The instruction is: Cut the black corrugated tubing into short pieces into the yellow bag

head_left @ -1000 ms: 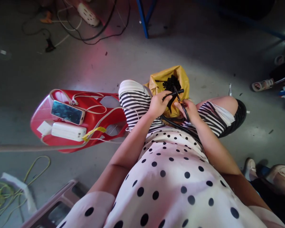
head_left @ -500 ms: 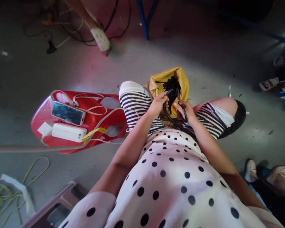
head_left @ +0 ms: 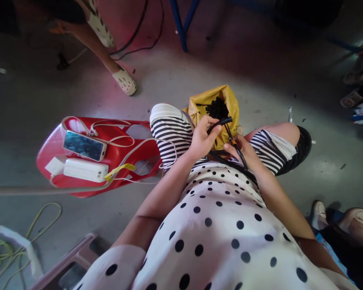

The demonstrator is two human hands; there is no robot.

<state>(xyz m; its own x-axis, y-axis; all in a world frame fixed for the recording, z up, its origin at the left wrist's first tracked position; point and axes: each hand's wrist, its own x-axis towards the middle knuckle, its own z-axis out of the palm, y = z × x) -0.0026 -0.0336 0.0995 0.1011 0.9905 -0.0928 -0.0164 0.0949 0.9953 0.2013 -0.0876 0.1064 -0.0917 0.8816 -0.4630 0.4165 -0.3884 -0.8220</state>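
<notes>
My left hand [head_left: 203,135] is closed on a black cable [head_left: 225,121], pinching it near a ribbed end that points right. A pair of scissors [head_left: 240,156] with dark loop handles and an orange part at the pivot is in my right hand [head_left: 248,153]. The blades point up and away, just below the cable's ribbed end; whether they touch it I cannot tell. Between my knees stands an open yellow bag [head_left: 233,105] holding a bunch of small black pieces [head_left: 218,108]. More black cable lies across my lap.
Left of me, a red stool [head_left: 87,189] carries a phone [head_left: 84,146], a white power bank [head_left: 85,169] and white cords. A yellow-green cord [head_left: 0,257] coils on the floor by a plastic stool [head_left: 69,262]. Other people's feet show ahead and at right.
My left hand has turned, swinging the cable's ribbed end to the right above the bag. My right hand has shifted slightly right and down with the scissors. A person's feet ahead have moved.
</notes>
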